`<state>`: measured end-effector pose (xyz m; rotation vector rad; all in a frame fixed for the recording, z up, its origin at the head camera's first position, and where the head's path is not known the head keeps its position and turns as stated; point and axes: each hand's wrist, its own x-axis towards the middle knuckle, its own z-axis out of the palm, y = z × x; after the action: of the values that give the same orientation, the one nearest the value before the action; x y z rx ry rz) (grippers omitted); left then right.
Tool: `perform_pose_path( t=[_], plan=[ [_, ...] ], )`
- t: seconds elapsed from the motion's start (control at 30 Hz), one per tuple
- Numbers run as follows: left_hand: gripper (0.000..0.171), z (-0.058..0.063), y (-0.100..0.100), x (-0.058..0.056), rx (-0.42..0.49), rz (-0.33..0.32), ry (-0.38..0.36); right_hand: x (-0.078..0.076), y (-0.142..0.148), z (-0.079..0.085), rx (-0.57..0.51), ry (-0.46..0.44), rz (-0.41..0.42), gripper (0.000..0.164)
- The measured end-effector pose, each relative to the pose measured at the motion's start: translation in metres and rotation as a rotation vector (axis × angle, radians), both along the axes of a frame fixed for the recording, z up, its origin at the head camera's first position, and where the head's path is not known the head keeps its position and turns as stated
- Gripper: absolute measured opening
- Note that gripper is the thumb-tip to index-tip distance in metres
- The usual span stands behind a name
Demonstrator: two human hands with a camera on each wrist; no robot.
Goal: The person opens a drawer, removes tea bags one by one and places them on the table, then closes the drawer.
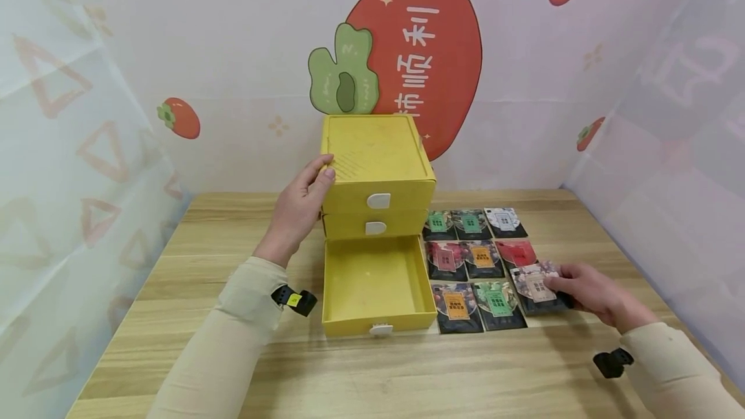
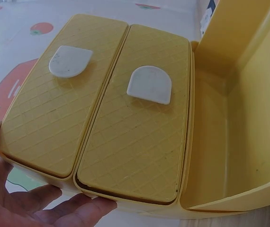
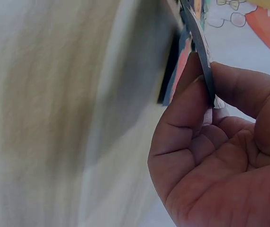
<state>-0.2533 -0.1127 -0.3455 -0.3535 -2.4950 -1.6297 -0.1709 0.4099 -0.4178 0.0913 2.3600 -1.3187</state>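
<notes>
A yellow drawer box (image 1: 372,147) stands on the table with its bottom drawer (image 1: 375,277) pulled out. My left hand (image 1: 297,205) rests at the box's upper left edge. In the left wrist view, the fingers (image 2: 85,210) lie along its side, below two white drawer pulls (image 2: 149,85). On the right, my right hand (image 1: 602,293) pinches a flat packet (image 1: 535,286) with a pale pink label between thumb and fingers. That packet is tilted and overlaps the red packet (image 1: 517,253) behind it. Edge-on, the held packet (image 3: 201,52) shows between the fingertips in the right wrist view.
More flat packets lie in rows right of the box, among them a white one (image 1: 505,222), a green one (image 1: 498,306) and an orange-labelled one (image 1: 458,308). The wooden table (image 1: 407,374) meets a printed backdrop (image 1: 244,50) behind and at both sides.
</notes>
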Motion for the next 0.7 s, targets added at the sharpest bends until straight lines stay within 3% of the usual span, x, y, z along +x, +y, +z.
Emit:
perform_pose_path(
  t=[0.33, 0.7],
  plan=[
    [0.059, 0.0006, -0.0007, 0.0000, -0.006, 0.001, 0.004, 0.0071, 0.0107, -0.0096, 0.023, -0.042, 0.012, 0.021],
    [0.059, -0.0003, -0.0010, 0.0000, 0.002, 0.002, 0.011, 0.0094, 0.0016, -0.0097, 0.275, 0.027, 0.014, 0.029]
  ],
)
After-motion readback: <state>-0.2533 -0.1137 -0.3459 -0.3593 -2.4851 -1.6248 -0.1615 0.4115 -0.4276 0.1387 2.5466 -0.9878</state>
